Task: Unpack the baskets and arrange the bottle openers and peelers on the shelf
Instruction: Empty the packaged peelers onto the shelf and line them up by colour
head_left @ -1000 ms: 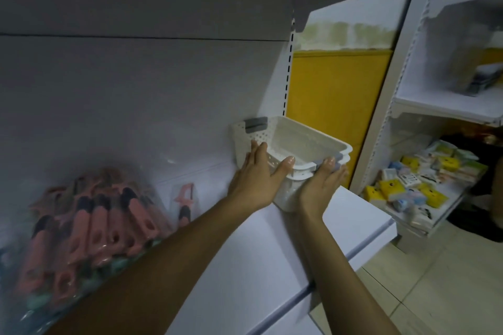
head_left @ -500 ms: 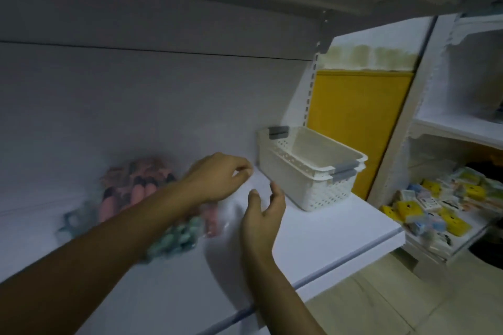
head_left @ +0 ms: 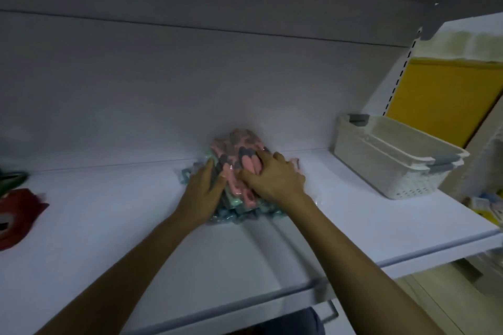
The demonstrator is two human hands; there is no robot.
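A pile of pink, grey and teal peelers and bottle openers in clear wrapping (head_left: pixel 239 152) lies on the white shelf (head_left: pixel 136 226) against the back wall. My left hand (head_left: pixel 202 193) presses flat against the pile's left side. My right hand (head_left: pixel 275 177) lies on top of the pile with its fingers curled over pink handles. White stacked baskets (head_left: pixel 392 155) with grey handles stand at the shelf's right end and look empty.
A red object (head_left: pixel 19 215) and something dark green (head_left: pixel 13 175) lie at the shelf's far left. A yellow panel (head_left: pixel 441 98) and another shelf unit stand to the right. An upper shelf overhangs the space.
Both hands let go of the baskets, which now rest on the shelf at the right. The hands moved left and came down onto the pile of peelers and openers.
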